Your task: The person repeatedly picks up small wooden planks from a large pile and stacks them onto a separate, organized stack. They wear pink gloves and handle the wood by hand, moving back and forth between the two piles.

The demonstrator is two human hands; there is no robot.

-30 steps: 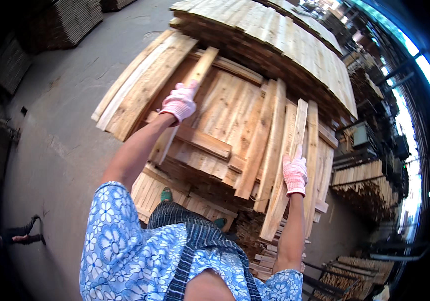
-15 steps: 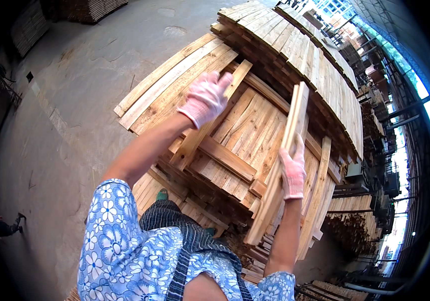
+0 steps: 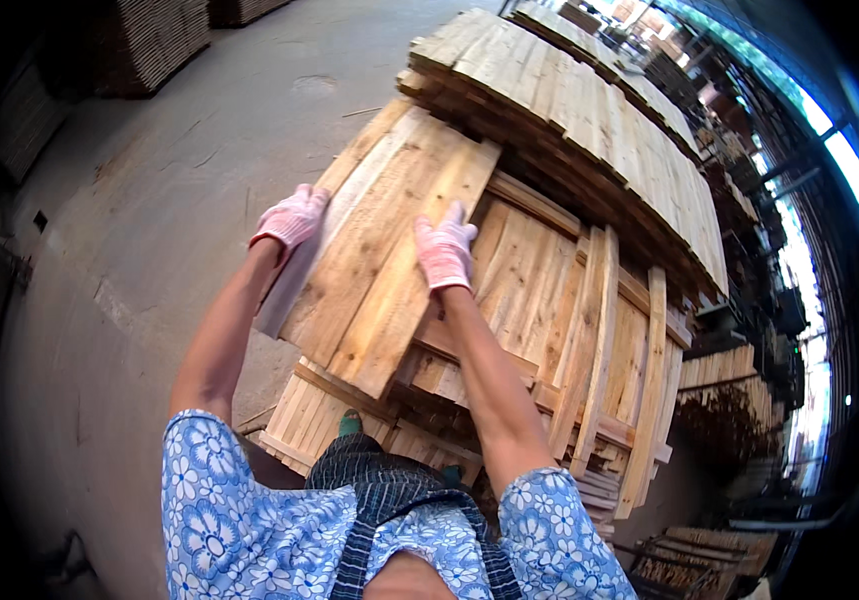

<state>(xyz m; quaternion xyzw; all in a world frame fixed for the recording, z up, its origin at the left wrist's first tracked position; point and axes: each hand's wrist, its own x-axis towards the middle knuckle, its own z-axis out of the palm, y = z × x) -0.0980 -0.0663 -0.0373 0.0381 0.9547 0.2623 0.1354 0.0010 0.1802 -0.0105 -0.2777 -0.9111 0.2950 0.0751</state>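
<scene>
Several wide wooden boards (image 3: 364,240) lie side by side across the left of the stack, their near ends jutting out toward me. My left hand (image 3: 291,213), in a pink and white knit glove, is closed on the outer left edge of these boards, and the leftmost one looks tilted. The gloved right hand (image 3: 444,250) presses on the right-hand board with its fingers stretched out and apart. To its right, narrow wooden strips (image 3: 594,340) lie across the layer of boards below. Another strip (image 3: 646,390) rests farther right. My left fingertips are partly hidden.
Behind the boards rises a taller board stack (image 3: 569,100). Lower boards (image 3: 294,430) lie by my feet. Grey concrete floor (image 3: 149,260) stretches to the left, with more stacked timber (image 3: 154,45) at the far left. Other timber piles (image 3: 719,390) stand at the right.
My right hand has let go of the narrow strips, now lying on the stack, and moved left onto the wide boards. The raised left hand has come down to their outer edge.
</scene>
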